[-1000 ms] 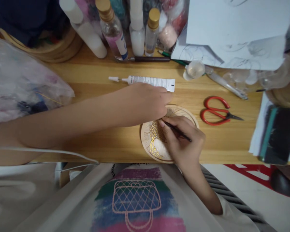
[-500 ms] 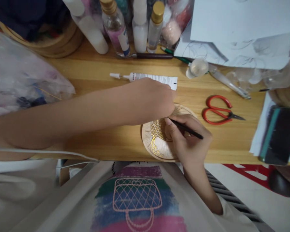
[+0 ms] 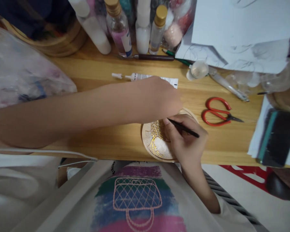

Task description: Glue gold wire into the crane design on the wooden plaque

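A round pale wooden disc [image 3: 162, 147] with gold raised lines lies at the table's front edge. My right hand [image 3: 187, 138] is over its right part, closed round a thin dark stick-like tool [image 3: 185, 128], whose left end reaches under my other hand. My left hand [image 3: 163, 98] lies across the disc's far side with its back up; its fingers are hidden from view. Behind it a white tube [image 3: 135, 76] with a nozzle is partly covered, and a small white cap [image 3: 116, 75] sits at its tip.
Red-handled scissors [image 3: 217, 112] lie right of the disc. Bottles [image 3: 120, 38], a dark-handled tool [image 3: 154, 57] and paper sheets [image 3: 241, 25] line the back. A plastic bag [image 3: 26, 71] is at the left, a dark phone [image 3: 279, 138] at the right. A white cable [image 3: 72, 154] crosses the front edge.
My left hand has shifted slightly to the right over the disc, covering more of its far edge. My right hand and the dark tool have moved slightly left. The view has shifted a little.
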A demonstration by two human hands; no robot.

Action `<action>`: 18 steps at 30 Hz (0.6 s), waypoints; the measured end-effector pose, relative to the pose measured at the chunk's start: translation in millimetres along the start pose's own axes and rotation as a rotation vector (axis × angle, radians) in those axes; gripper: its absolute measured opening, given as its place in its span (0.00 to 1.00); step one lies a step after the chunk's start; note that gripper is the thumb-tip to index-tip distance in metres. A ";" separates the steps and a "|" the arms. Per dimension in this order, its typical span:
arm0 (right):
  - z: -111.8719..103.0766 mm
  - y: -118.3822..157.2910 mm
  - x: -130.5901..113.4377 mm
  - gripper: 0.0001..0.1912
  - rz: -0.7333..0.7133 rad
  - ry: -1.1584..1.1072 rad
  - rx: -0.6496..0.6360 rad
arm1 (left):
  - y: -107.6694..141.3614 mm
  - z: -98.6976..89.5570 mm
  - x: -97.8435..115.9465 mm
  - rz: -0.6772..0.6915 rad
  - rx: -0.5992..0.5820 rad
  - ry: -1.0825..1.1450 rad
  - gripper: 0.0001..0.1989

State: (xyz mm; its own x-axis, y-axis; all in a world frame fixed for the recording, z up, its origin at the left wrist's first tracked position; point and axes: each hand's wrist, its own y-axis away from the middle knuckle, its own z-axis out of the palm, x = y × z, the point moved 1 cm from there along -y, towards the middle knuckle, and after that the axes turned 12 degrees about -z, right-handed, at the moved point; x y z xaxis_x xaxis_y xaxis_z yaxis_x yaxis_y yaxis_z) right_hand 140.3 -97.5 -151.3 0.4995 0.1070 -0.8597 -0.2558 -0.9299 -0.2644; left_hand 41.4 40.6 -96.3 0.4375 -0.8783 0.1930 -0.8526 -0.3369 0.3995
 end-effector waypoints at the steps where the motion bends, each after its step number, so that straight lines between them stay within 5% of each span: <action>1: 0.2 0.1 0.3 0.03 0.001 -0.004 0.004 | 0.1 0.2 0.0 -0.001 0.001 0.009 0.13; 10: 0.5 -0.4 1.6 0.03 0.008 -0.002 0.003 | 0.3 5.5 -2.0 0.069 0.097 -0.092 0.16; 18: 1.6 -1.1 1.4 0.03 0.016 -0.013 0.026 | -3.8 4.7 1.5 0.035 0.014 -0.094 0.16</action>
State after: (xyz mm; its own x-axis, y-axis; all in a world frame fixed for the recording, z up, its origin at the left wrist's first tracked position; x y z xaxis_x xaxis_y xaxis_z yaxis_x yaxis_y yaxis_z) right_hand 139.9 -95.8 -153.0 0.4845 0.0969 -0.8694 -0.2848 -0.9222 -0.2614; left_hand 43.9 39.1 -101.7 0.3791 -0.9173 0.1216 -0.8713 -0.3095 0.3809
